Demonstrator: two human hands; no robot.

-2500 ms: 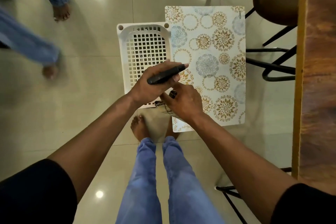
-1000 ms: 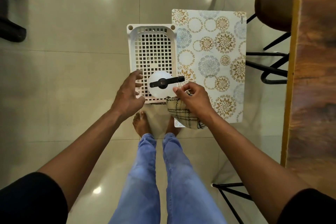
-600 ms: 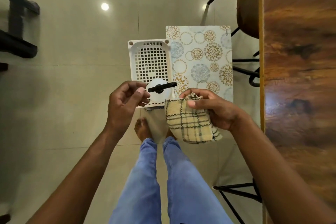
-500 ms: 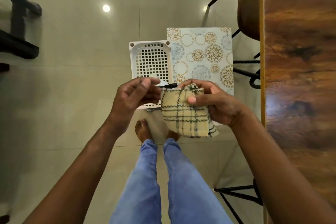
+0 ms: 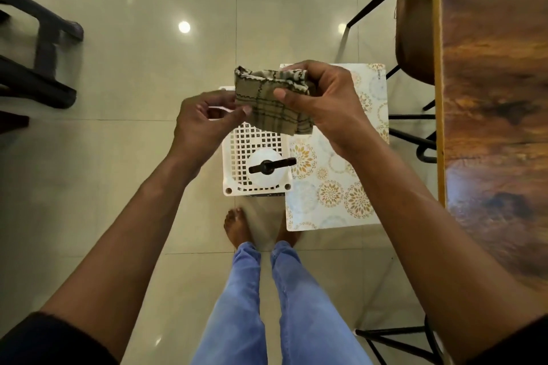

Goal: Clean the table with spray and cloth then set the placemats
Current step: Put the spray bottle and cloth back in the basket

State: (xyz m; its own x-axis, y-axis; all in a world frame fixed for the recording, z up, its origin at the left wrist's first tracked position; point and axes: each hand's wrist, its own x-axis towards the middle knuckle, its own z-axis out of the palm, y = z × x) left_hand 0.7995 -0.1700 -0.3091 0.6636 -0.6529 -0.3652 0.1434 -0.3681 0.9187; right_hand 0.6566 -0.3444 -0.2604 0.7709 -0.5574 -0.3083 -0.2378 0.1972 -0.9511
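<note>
A folded yellow checked cloth (image 5: 267,104) hangs in the air above the floor. My right hand (image 5: 323,104) grips its right side, thumb on the front. My left hand (image 5: 204,121) pinches the cloth's lower left edge. Below them a white spray bottle (image 5: 265,167) with a black trigger head stands in a white plastic basket (image 5: 228,157) on the floor. Patterned placemats (image 5: 335,187) with floral circles lie on the floor to the right of the basket. The wooden table (image 5: 492,98) runs along the right edge.
A brown chair (image 5: 412,18) with black metal legs stands by the table at the upper right. Another black chair frame (image 5: 394,341) shows at the lower right. Dark furniture (image 5: 35,74) stands at the far left. My bare feet (image 5: 237,225) are just behind the basket on the tiled floor.
My left hand let go of the spray bottle, which now stands in the basket. My right hand lifted the cloth, and my left hand came up and pinched its edge.
</note>
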